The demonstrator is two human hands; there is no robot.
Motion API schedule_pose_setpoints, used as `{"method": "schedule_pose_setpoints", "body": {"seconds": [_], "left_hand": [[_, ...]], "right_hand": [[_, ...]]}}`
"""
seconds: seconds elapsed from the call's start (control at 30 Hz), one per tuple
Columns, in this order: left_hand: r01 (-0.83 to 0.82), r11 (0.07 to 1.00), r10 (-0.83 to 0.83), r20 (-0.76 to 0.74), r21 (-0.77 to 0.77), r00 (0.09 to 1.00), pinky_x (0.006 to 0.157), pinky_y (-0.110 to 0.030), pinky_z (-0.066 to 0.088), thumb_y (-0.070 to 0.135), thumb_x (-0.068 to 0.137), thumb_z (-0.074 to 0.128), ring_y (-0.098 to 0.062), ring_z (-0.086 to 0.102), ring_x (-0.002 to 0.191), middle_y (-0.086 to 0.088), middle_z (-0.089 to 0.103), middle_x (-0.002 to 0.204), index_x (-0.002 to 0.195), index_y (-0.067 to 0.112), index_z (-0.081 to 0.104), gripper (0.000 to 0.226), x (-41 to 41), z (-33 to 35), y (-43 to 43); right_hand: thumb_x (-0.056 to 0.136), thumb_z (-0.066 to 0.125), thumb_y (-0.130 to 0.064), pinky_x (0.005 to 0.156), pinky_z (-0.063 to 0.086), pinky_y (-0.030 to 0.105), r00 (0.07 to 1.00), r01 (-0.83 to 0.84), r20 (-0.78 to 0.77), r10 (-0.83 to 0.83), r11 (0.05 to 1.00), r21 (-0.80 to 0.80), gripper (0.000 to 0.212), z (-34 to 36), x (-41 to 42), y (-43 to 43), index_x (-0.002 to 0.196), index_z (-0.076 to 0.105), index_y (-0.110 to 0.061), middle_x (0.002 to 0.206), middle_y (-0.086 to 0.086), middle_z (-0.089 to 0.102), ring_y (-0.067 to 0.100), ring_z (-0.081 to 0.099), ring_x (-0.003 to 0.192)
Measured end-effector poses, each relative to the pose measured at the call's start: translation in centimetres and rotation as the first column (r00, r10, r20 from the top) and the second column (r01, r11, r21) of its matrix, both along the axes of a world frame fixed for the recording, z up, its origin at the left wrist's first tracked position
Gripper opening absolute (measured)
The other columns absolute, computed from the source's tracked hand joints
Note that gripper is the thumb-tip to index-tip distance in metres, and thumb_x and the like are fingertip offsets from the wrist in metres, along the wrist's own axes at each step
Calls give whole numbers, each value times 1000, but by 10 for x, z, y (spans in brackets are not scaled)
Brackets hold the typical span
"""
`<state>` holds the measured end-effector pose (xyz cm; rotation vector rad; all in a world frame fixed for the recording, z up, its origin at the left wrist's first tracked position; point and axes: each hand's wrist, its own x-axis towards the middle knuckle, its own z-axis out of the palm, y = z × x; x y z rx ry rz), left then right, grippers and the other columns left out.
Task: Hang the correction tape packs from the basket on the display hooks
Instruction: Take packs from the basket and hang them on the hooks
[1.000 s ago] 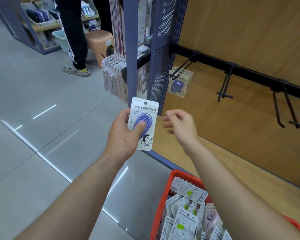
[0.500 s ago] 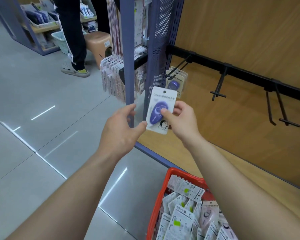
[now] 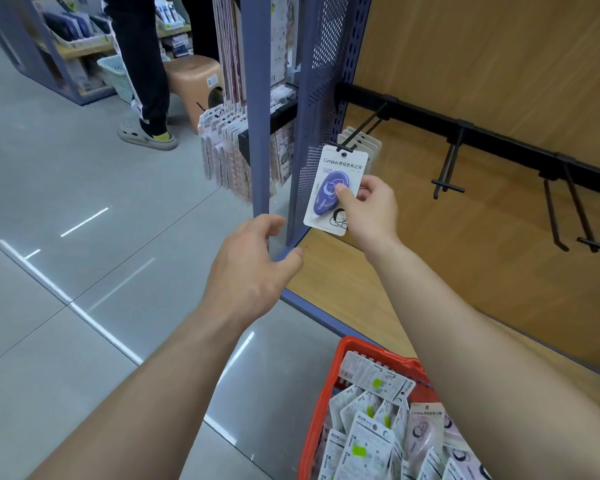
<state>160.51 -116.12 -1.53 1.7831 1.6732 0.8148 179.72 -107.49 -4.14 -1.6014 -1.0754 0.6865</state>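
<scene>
The correction tape pack (image 3: 342, 165) is showing "Campus" and Chinese characters along its top; its purple dispenser (image 3: 327, 192) is carrying "Campus" too, printed lengthwise.

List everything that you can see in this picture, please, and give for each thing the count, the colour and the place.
held correction tape pack: one, white card with purple dispenser, at the tip of the left hook
hung packs: several, pale, on the left hook behind it
display hooks: three, black, on the black rail
basket: one, red, bottom edge
packs in basket: many, mostly white, one pink
back panel: one, wood brown, behind the rail
side panel: one, blue-purple, perforated, left of the hooks
stool: one, tan, far aisle
another person: one, dark trousers, beside the stool
left hand: one, open, empty, below the pack
right hand: one, pinches the held pack
</scene>
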Motion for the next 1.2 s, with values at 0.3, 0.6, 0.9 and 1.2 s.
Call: {"method": "schedule_pose_setpoints", "body": {"seconds": [0.3, 0.6, 0.9, 1.2], "left_hand": [[64, 997, -64, -4, -45, 998, 103, -35, 48, 35, 92, 68, -12, 58, 121, 11, 60, 133, 139, 26, 57, 49, 10, -3, -4], [303, 923, -346, -170, -237, 923, 104, -38, 49, 39, 93, 66, -20, 59, 122, 2, 59, 140, 144, 23, 52, 55, 64, -30, -53], [529, 670, -723, -296, -521, 624, 109, -36, 43, 53, 93, 65, -23, 52, 132, -3, 53, 146, 150, 19, 44, 69, 125, -113, -172], [374, 707, -576, -182, -600, 797, 112, -44, 43, 62, 72, 82, -25, 47, 137, -7, 43, 150, 155, 17, 34, 106, 182, -176, -238]], "right_hand": [[95, 67, -45, 84, 42, 33, 958, 165, 273, -82, 940, -298, 53, -14, 13, 11, 134, 54, -11, 131, 8, 63, 30, 58, 122], [90, 75, -41, 86, 45, 28, 934, -31, 286, 213, 847, -531, 46, -65, 87, -215, 125, 62, -15, 111, -1, 69, 16, 64, 104], [90, 75, -35, 78, 44, 30, 966, 146, 258, 35, 749, -647, 35, -102, 199, -387, 115, 62, -16, 101, -2, 66, 21, 65, 94], [72, 89, -50, 94, 48, 36, 999, 16, 45, 31, 627, -778, 89, -156, 191, -447, 140, 48, -9, 120, 4, 56, 19, 58, 107]]}}
